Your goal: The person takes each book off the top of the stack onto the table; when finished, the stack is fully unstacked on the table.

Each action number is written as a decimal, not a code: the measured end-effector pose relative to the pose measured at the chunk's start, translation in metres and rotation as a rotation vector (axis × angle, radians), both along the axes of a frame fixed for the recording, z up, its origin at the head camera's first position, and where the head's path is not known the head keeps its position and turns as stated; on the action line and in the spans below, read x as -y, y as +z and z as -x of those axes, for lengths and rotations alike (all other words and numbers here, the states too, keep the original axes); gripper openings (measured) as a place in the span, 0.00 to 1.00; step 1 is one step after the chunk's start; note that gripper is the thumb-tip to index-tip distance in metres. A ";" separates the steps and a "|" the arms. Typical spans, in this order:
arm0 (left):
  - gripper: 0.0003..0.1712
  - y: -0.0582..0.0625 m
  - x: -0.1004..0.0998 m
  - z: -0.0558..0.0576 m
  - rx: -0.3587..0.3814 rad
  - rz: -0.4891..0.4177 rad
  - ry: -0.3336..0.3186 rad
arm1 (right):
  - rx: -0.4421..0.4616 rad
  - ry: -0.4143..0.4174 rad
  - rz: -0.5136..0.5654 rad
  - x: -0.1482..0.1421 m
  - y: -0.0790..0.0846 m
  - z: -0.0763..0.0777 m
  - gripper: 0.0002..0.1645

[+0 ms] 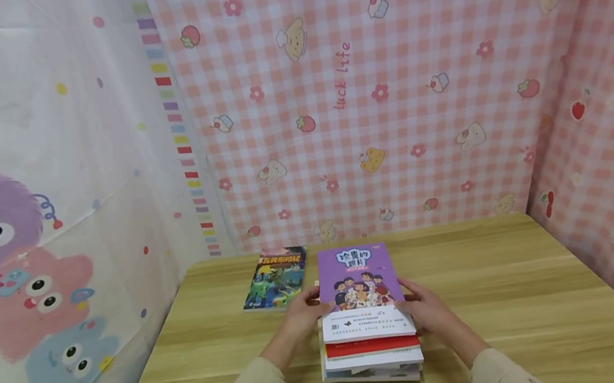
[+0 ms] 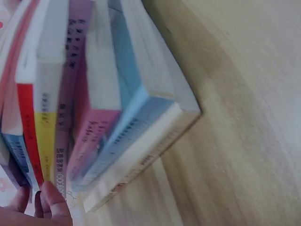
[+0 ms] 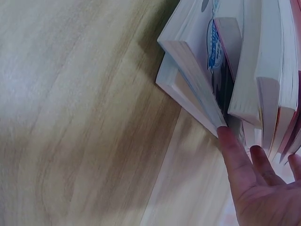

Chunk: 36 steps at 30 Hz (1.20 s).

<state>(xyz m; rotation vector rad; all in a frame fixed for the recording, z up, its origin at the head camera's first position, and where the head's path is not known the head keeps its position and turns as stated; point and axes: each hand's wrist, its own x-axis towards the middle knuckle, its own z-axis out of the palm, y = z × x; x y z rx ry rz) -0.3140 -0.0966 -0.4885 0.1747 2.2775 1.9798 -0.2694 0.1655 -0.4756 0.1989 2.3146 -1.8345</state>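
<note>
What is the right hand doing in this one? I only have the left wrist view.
Observer: The right hand is touching the page-edge side of the book stack.
Reviewer: What does the top cover look like?
Observer: The head view shows a purple top book with cartoon figures on it.
Reviewer: Any book lying apart?
Observer: Yes, a colourful book lies left of the stack, towards the far edge of the table.

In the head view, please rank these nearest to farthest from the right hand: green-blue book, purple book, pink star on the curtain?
From the right hand:
1. Purple book: right beside it.
2. Green-blue book: apart, to the left.
3. Pink star: far left.
</note>
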 end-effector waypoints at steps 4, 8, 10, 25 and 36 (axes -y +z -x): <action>0.33 0.001 0.001 0.002 0.012 -0.051 0.038 | -0.010 0.013 -0.005 -0.002 0.000 0.000 0.38; 0.34 -0.001 0.010 0.005 0.024 -0.064 0.073 | -0.034 0.006 0.000 -0.002 -0.002 -0.001 0.36; 0.34 -0.003 0.017 0.005 0.033 -0.065 0.082 | -0.029 -0.002 -0.009 -0.001 -0.002 0.000 0.36; 0.46 -0.006 0.044 -0.011 0.203 -0.261 -0.103 | -0.028 0.035 -0.104 -0.001 -0.013 0.003 0.39; 0.45 -0.005 0.048 -0.005 0.164 -0.300 -0.095 | 0.003 0.039 -0.111 -0.001 -0.015 0.007 0.40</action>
